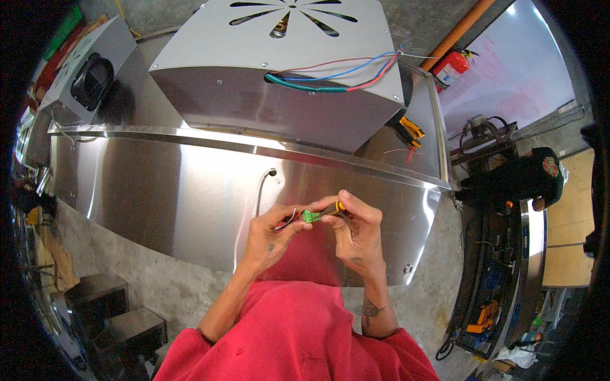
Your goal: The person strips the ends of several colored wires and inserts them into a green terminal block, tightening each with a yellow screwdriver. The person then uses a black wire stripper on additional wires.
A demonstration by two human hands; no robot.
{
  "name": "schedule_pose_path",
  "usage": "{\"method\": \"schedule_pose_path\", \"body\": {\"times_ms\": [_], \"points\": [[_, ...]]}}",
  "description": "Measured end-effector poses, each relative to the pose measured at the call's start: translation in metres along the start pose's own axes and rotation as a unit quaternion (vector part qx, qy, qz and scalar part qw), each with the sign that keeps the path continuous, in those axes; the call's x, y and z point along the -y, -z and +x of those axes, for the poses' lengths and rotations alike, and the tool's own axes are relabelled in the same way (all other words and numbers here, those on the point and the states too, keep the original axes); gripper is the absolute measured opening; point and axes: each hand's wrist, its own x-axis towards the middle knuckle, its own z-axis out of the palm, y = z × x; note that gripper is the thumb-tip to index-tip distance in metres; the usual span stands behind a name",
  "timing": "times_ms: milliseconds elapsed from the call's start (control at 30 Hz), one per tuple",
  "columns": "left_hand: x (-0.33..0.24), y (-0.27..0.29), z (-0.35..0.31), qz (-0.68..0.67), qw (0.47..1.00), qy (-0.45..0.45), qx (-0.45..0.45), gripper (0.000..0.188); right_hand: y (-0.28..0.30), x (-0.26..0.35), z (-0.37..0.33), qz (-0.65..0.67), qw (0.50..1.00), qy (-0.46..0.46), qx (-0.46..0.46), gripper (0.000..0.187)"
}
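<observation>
In front of my chest, my left hand point(268, 239) pinches a small green terminal connector point(311, 216) between thumb and fingers. Thin red and pale wires point(290, 221) run back from it through the same fingers. My right hand point(358, 233) is closed around a small screwdriver point(337, 206) with a yellow and dark handle. Its tip end points left at the connector; whether it sits in a screw is too small to tell. A grey cable point(259, 192) comes out of a hole in the steel panel point(210, 184) and drops behind my left hand.
Beyond the panel's edge stands a large grey metal box point(273, 105) with loose coloured wires point(337, 74). Yellow-handled pliers point(412, 131) lie beside it. A second vented box point(86, 73) is far left. At right are a fire extinguisher point(450, 67), another person point(522, 178) and a cluttered bench point(489, 254).
</observation>
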Motion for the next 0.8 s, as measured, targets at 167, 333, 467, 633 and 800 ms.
{"method": "schedule_pose_path", "body": {"times_ms": [167, 333, 467, 633, 800], "points": [[0.004, 0.002, 0.003, 0.010, 1.000, -0.026, -0.005, 0.029, -0.006, 0.000, 0.006, -0.022, 0.998, 0.018, -0.054, 0.063], [-0.002, -0.001, 0.001, 0.008, 1.000, 0.004, -0.006, 0.029, -0.006, 0.001, 0.003, 0.040, 0.998, 0.012, -0.037, 0.063], [-0.003, -0.003, 0.003, 0.000, 1.000, -0.011, -0.010, 0.029, -0.007, -0.001, 0.002, -0.016, 0.999, 0.012, -0.041, 0.066], [0.004, -0.001, 0.003, 0.000, 0.999, -0.040, -0.006, 0.029, -0.001, 0.012, 0.006, -0.009, 1.000, 0.000, -0.007, 0.066], [-0.004, -0.001, 0.003, 0.005, 1.000, -0.002, 0.002, 0.028, -0.002, 0.003, -0.001, -0.032, 0.999, 0.008, -0.036, 0.068]]}}
